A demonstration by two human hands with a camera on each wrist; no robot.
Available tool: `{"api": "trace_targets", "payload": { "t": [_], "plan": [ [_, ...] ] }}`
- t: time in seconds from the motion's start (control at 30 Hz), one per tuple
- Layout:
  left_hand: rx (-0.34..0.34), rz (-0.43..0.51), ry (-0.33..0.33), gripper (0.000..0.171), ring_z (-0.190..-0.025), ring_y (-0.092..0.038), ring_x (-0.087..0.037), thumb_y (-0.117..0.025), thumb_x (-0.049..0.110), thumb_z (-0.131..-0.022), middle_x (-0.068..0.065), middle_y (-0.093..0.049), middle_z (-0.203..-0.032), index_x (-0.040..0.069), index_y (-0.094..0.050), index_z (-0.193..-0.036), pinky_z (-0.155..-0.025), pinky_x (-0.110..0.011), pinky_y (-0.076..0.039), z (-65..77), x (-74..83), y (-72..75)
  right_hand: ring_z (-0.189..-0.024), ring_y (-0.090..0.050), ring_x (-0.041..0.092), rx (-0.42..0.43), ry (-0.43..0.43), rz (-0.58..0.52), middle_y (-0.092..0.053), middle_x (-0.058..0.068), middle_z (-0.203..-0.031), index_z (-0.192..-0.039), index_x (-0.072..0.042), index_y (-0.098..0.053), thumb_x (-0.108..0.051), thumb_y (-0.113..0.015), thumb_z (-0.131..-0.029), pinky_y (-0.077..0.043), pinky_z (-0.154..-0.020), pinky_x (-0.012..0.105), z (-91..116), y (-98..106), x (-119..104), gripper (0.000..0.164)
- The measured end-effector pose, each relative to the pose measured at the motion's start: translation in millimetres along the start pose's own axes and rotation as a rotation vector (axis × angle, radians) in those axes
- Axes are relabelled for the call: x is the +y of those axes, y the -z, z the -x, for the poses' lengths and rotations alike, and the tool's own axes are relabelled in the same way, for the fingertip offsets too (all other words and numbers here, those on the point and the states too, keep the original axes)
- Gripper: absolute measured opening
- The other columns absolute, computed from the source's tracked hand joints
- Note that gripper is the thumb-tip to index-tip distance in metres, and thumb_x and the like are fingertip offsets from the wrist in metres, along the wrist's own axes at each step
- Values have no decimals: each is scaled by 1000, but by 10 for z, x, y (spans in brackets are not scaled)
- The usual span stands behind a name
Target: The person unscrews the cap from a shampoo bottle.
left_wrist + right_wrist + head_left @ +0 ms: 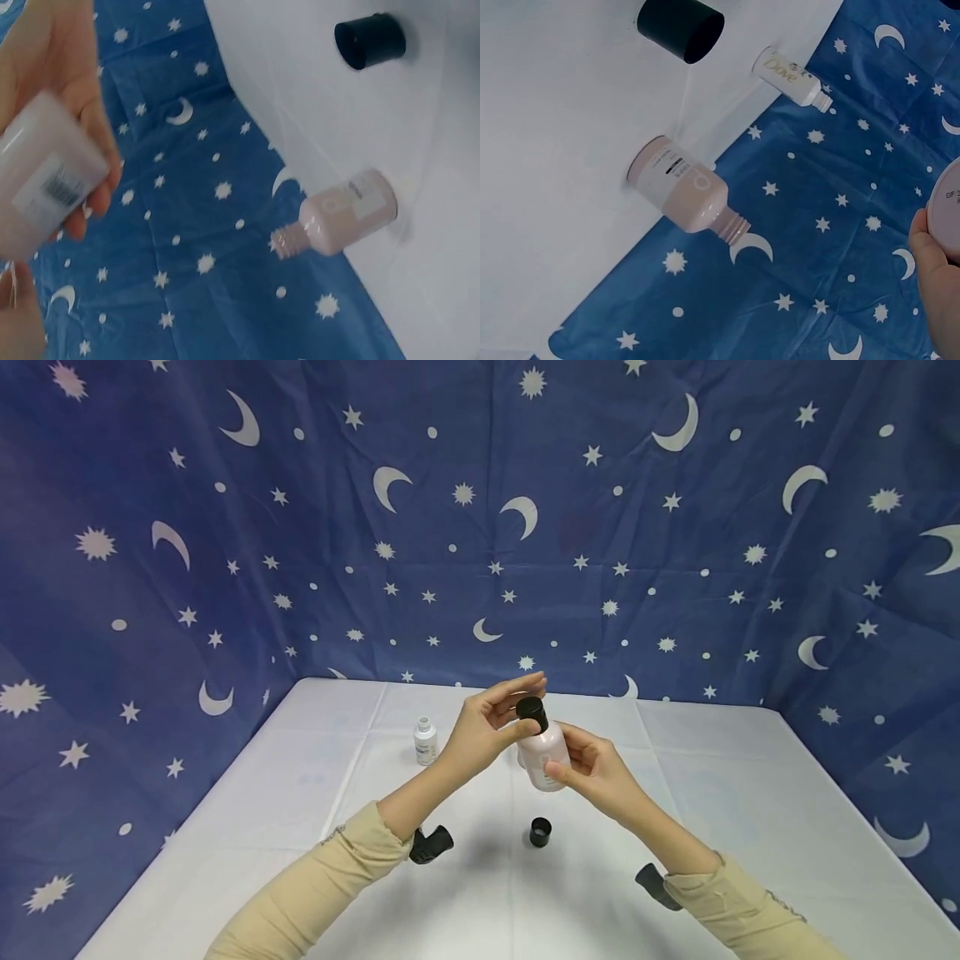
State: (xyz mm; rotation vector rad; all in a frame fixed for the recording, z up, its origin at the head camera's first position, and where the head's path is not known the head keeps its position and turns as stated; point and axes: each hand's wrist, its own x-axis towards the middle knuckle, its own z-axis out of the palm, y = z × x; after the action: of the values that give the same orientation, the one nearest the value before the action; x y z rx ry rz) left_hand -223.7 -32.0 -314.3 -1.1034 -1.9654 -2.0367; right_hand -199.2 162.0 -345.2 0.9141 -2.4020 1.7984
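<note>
In the head view my right hand (pixel 600 772) grips a pale pink bottle (pixel 546 764) by its body, above the table and tilted. My left hand (pixel 483 722) holds the black cap (pixel 531 713) on its top, thumb against the cap's side. The left wrist view shows this bottle's barcode label (pixel 60 187), blurred; the right wrist view shows its printed base (pixel 949 217). A second pink bottle (pixel 690 191), with a bare threaded neck, stands upright on the table, mostly hidden behind the held one in the head view.
A small white Dove bottle (pixel 425 743), uncapped, stands left of the hands. A loose black cap (pixel 540 832) rests on the white table (pixel 585 893) nearer to me. Blue cloth (pixel 480 527) with moons and stars hangs behind and at both sides.
</note>
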Motion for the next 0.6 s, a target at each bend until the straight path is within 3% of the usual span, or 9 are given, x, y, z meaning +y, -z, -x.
{"api": "trace_targets", "payload": {
  "t": [0.13, 0.27, 0.5, 0.6],
  "plan": [
    [-134, -77, -17, 85, -136, -38, -30, -47, 57, -83, -20, -38, -146, -4, -37, -141, -109, -28, -38, 30, 5, 94, -98, -60, -2, 2, -15, 3, -54, 31, -126, -135, 10, -40, -13, -62, -91, -52, -85, 17, 8, 2, -7, 54],
    [-209, -140, -77, 73, -141, -29, -29, -38, 48, -93, -20, -31, -150, -8, -34, -140, -114, -30, -31, 57, -17, 157, -99, -60, -2, -3, -22, 10, -53, 30, -127, -136, 10, -40, -13, -62, -92, -52, -86, 17, 10, -3, -7, 55],
    [-204, -158, -95, 38, -136, -38, -29, -45, 7, -98, -22, -42, -142, -10, -46, -132, -111, -29, -35, 36, -28, 178, -99, -60, -1, -6, -15, 13, -54, 30, -125, -136, 9, -40, -13, -62, -91, -52, -86, 19, 3, -18, 2, 54],
    [-199, -161, -82, 35, -133, -43, -29, -48, 3, -96, -23, -48, -137, -10, -49, -129, -109, -29, -39, 28, -29, 176, -98, -60, -2, -2, -25, 16, -54, 30, -125, -135, 9, -41, -12, -63, -91, -51, -87, 17, 7, -25, 9, 54]
  ]
}}
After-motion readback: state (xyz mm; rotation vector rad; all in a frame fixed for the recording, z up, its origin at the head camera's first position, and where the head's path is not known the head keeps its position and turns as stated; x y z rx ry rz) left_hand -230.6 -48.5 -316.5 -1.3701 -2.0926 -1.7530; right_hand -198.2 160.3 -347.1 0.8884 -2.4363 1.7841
